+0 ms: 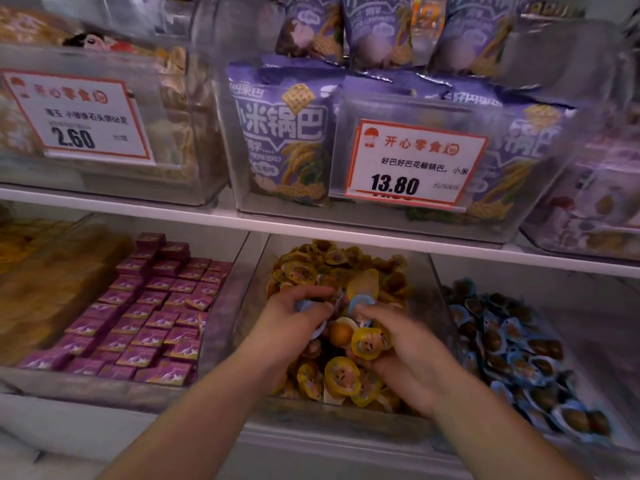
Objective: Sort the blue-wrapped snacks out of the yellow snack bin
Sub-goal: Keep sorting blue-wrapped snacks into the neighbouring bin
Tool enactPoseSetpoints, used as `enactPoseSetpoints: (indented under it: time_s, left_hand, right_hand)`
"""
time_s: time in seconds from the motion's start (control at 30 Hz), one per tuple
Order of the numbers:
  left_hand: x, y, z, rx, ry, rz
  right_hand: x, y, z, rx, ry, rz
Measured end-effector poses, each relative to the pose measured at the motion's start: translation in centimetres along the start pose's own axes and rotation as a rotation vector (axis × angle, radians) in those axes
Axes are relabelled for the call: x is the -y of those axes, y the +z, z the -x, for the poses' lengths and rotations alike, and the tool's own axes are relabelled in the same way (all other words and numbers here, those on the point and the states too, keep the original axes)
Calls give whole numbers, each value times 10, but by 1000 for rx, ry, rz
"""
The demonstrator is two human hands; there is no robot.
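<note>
Hands (pixel 346 327) grip glossy round blue-wrapped snacks (pixel 360 302).

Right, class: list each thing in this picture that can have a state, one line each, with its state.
left hand: in the yellow bin, holding blue snacks
right hand: in the yellow bin, pinching a blue snack
yellow bin: open, full of yellow snacks
blue bin: open, partly full
</note>
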State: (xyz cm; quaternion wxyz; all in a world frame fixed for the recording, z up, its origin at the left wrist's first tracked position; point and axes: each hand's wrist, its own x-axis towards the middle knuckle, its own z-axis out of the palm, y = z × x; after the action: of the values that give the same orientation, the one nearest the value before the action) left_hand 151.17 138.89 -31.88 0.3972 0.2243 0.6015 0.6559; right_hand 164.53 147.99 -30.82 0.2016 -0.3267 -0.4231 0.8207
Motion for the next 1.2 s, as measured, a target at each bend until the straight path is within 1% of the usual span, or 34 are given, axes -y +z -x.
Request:
enactPoseSetpoints:
  time_s: [0.07, 0.13, 0.27, 0.33, 0.4, 0.5, 0.6, 0.67, 0.73, 0.8, 0.87, 0.93, 1.0, 1.1, 1.13, 1.17, 1.2]
  left_hand:
    - [-1, -3, -2, 102, -7, -62]
    - [-1, -9, -4, 147, 0, -119]
    - [-2, -9, -1, 122, 77, -102]
    - [-1, -9, 0, 48, 116, -66]
    - [-3, -11, -2, -10, 108, -6]
    - [-7, -13, -1, 50, 61, 108]
    - [-7, -12, 3, 91, 50, 137]
    - [-6, -13, 3, 85, 58, 122]
    - [-7, -14, 4, 98, 62, 68]
    - [-7, -13, 8, 175, 47, 20]
    - [-5, -8, 12, 255, 23, -21]
    - [-3, -4, 15, 250, -2, -15]
    - [-4, -2, 14, 220, -27, 48]
    - [-7, -4, 11, 197, -37, 87]
    - [-8, -6, 10, 181, -35, 90]
    - [-8, -7, 9, 165, -37, 96]
    - [-9, -9, 9, 151, -42, 106]
  right_hand:
    - [-1, 0, 1, -4, -5, 29]
    - [1, 0, 3, 23, -3, 69]
    - [8, 0, 8, 67, -46, 206]
    - [11, 0, 10, 20, -95, 253]
    - [15, -1, 10, -30, -147, 308]
    - [20, -2, 12, -68, -205, 384]
    - [19, -2, 12, -132, -319, 661]
    - [15, -2, 10, -144, -350, 775]
    - [13, -3, 7, -133, -306, 711]
    - [15, -2, 7, -77, -218, 568]
    - [15, -1, 7, -47, -162, 501]
    - [13, -1, 6, -48, -160, 572]
    - [10, 0, 6, -52, -154, 657]
    - [13, 1, 6, -94, -107, 613]
    - [15, 0, 6, -127, -147, 657]
    - [19, -1, 6, -181, -219, 764]
    - [22, -6, 6, -254, -320, 936]
